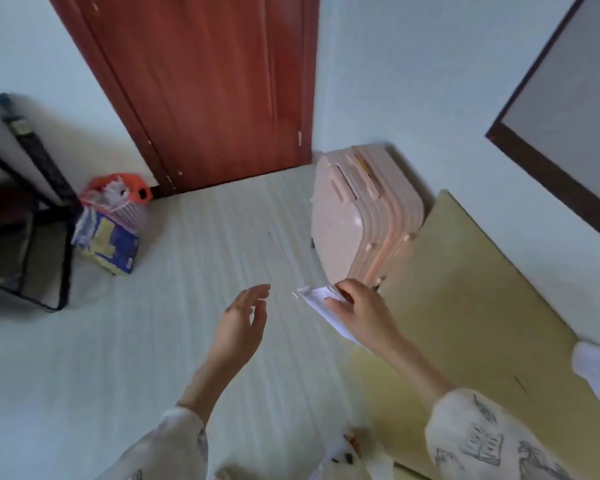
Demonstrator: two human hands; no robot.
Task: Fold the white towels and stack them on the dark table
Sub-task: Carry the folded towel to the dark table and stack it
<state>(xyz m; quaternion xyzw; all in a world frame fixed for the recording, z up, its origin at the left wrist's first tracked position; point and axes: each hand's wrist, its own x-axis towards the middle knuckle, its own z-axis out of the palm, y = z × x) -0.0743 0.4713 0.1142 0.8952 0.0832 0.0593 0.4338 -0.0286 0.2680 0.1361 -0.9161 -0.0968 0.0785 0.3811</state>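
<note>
Right hand (357, 306), arm extended, grips folded white towel (321, 304); left hand (245, 315) alongside, fingers loosely spread, holding nothing.

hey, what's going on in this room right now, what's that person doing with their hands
A person is standing over a pale floor, handling a white towel. Their right hand grips it in the air in front of a pink suitcase, while the left hand hangs open beside it, holding nothing. Another white cloth lies at the right edge on a yellowish board. No dark table with a finished stack shows clearly, so the folding looks under way, not done.
</note>
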